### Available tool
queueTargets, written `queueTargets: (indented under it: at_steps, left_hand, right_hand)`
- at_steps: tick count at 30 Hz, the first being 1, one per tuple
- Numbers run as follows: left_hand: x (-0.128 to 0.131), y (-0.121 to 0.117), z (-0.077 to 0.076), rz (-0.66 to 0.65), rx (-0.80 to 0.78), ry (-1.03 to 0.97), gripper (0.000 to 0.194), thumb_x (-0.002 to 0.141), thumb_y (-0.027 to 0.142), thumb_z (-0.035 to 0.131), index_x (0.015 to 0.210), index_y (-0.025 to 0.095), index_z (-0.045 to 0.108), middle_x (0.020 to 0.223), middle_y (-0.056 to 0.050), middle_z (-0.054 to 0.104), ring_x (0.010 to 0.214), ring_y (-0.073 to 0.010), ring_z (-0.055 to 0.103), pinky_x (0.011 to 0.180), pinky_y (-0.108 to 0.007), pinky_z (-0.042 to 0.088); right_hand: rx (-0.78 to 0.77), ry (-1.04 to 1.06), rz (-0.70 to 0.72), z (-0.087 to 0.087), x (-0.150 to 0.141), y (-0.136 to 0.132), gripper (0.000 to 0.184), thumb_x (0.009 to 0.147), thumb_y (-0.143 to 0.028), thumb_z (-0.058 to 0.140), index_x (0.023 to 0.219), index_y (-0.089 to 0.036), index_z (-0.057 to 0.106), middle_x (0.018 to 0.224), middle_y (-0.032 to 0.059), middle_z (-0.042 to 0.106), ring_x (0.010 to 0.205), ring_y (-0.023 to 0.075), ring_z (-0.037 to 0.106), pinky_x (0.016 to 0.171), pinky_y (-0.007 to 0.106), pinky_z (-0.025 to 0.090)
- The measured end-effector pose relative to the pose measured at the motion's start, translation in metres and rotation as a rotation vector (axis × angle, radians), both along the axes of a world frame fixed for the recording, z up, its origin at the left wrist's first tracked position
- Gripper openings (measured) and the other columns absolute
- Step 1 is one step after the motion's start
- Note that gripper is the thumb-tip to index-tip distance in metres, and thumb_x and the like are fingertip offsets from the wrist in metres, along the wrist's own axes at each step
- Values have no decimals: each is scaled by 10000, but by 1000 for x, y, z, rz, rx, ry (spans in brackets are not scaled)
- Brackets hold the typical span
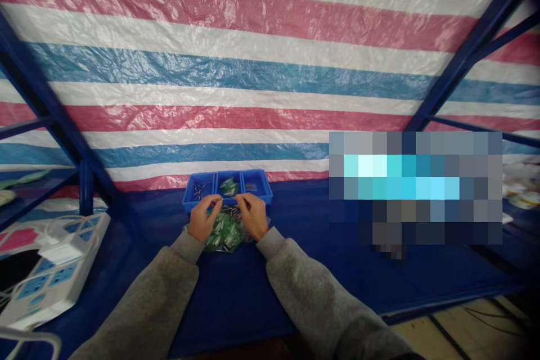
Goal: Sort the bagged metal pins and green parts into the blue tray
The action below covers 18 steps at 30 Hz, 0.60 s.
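My left hand (205,218) is closed in a pinch at the front edge of a blue three-compartment tray (197,206). Opposite it, my right hand (253,216) is pinched too, with a small gap between the two sets of fingertips. Whatever the fingers hold is too small to make out. Below and between both hands lies a pile of small clear bags with green markings (225,236). Small dark metal pieces (199,189) lie in the tray's left compartment. The middle one holds more green-marked bags (229,187), and the right one a few small pieces (251,187).
A blue tabletop (304,219) stretches under everything. On the left stands a white power strip (63,275) with cables and a plug. Blue metal posts (86,185) frame a striped plastic sheet (253,84) behind. A pixelated block hides an area on the right.
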State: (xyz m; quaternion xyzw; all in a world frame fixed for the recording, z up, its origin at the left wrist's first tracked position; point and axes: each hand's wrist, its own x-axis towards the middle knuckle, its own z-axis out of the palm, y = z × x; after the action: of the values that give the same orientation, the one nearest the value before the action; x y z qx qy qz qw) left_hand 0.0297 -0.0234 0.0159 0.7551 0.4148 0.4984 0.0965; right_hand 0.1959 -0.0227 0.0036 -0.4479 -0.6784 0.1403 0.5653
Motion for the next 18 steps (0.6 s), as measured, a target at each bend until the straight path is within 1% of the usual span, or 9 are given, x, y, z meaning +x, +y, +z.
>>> queueTargets:
  at_steps: [2,4,7,10,13,16,18]
  left_hand:
    - [-3,2,-1,-8,49,52,180,860,286,508,910,193,654,890,-47,670,852,-173,613,814,-305,468]
    - [-5,5,-3,-3,66,58,179,848,307,532,891,202,670,876,-39,684,833,-170,626,803,-296,475]
    - [-6,6,-4,40,25,21,188,821,342,569,895,199,666,772,-10,693,701,-150,641,729,-269,493]
    - [-6,6,-3,49,-28,10,200,821,338,565,935,194,643,620,29,654,587,-128,622,666,-243,490]
    - [-6,4,-1,36,-64,-11,207,824,339,557,950,189,623,544,52,606,518,-112,589,608,-226,478]
    - [-6,3,1,28,-82,-28,204,834,329,543,959,187,618,525,59,596,495,-104,575,596,-222,477]
    - [-6,3,1,25,-71,-26,212,825,327,557,971,189,623,583,44,635,553,-113,606,633,-231,490]
  right_hand:
    - [16,7,2,3,0,-2,273,914,-294,418,879,-176,661,832,61,659,756,167,590,690,265,434]
    - [26,-8,31,5,0,-4,248,909,-289,429,922,-179,651,859,61,651,756,160,584,699,262,438]
    - [31,-67,96,5,-1,-6,208,891,-290,473,960,-188,641,851,52,637,725,149,570,691,255,440]
    - [31,-125,161,4,-2,-6,180,881,-289,498,921,-197,648,812,39,625,709,146,559,671,249,436]
    - [35,-157,211,1,-3,-5,158,877,-279,510,871,-197,646,781,26,613,703,140,552,662,242,428]
    - [36,-165,206,0,-4,-3,145,877,-267,511,850,-195,634,769,20,607,707,139,549,667,240,420]
    - [28,-159,175,-1,-4,-2,155,886,-265,494,842,-192,624,776,24,610,720,143,550,678,244,418]
